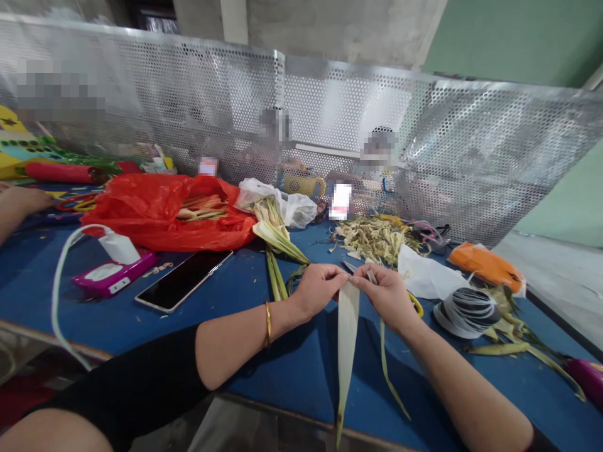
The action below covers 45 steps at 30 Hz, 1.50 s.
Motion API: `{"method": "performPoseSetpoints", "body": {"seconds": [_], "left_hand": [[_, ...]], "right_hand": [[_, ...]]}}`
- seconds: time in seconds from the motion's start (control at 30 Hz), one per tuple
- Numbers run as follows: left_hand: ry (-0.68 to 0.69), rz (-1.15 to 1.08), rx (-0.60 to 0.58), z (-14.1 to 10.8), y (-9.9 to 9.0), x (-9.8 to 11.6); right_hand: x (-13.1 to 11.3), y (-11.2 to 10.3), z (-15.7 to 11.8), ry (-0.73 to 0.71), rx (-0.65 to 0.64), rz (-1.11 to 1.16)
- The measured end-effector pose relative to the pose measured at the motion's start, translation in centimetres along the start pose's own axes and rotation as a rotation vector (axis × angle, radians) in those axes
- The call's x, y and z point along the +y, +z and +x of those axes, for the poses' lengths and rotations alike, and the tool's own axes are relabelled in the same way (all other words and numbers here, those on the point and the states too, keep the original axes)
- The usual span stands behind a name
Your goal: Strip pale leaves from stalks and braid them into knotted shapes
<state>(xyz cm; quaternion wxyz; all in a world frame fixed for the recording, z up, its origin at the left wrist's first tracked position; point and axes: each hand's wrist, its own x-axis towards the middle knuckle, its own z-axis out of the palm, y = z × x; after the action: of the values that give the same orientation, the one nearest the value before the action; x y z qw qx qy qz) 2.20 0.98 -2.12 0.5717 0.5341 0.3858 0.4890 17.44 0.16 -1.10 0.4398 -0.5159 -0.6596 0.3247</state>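
My left hand [316, 290] and my right hand [387, 295] meet over the blue table, fingertips pinched together. Between them they grip the upper end of a pale corn husk [347, 345], whose pointed tip hangs down past the table's front edge. Below my right hand a narrow green husk strip [387, 376] trails; what holds its upper end is hidden. Behind the right hand show a scissor blade and a yellow scissor handle [417, 305]; whether the hand holds these scissors I cannot tell. Just beyond my left hand lies a bundle of husks with green stalks [277, 242].
A red plastic bag [136, 213] with husks, a phone [183, 282] and a purple power strip [113, 275] lie left. Husk scraps [377, 238] are piled behind, a string spool [466, 312] right. A perforated metal screen [330, 100] stands behind. Another person's hand [28, 198] is far left.
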Motion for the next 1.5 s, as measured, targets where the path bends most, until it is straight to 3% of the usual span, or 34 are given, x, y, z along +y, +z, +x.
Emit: {"method": "performPoseSetpoints", "body": {"seconds": [0.17, 0.27, 0.4, 0.6, 0.87, 1.1, 1.2, 1.33, 1.43, 1.5], "left_hand": [[-0.013, -0.004, 0.019, 0.1, 0.0, -0.4], [-0.007, 0.006, 0.063, 0.2, -0.1, -0.5], [0.009, 0.039, 0.065, 0.3, -0.3, -0.6], [-0.126, -0.043, 0.009, 0.3, -0.2, -0.6], [-0.167, -0.072, 0.054, 0.5, -0.3, -0.8], [-0.232, -0.181, -0.094, 0.2, -0.6, -0.8], [-0.215, -0.174, -0.067, 0.2, -0.5, -0.8], [-0.26, -0.223, 0.07, 0.8, -0.7, -0.5], [-0.295, -0.304, 0.192, 1.5, -1.3, 0.0], [-0.289, -0.354, 0.256, 2.0, -1.8, 0.5]], "right_hand": [[-0.4, 0.1, -0.1, -0.074, 0.044, -0.067], [-0.6, 0.5, -0.2, 0.084, 0.063, 0.128], [-0.6, 0.8, -0.5, 0.305, -0.004, 0.298], [0.1, 0.9, -0.3, 0.14, 0.074, 0.153], [0.1, 0.9, -0.6, -0.125, 0.105, -0.12], [-0.1, 0.7, -0.5, -0.077, 0.196, -0.069], [-0.1, 0.7, -0.7, -0.122, 0.19, -0.107], [-1.7, 0.2, -1.4, -0.227, 0.07, -0.09], [-4.0, -1.3, -2.3, -0.324, -0.139, 0.003], [-5.5, -2.6, -3.1, -0.353, -0.364, 0.11]]}}
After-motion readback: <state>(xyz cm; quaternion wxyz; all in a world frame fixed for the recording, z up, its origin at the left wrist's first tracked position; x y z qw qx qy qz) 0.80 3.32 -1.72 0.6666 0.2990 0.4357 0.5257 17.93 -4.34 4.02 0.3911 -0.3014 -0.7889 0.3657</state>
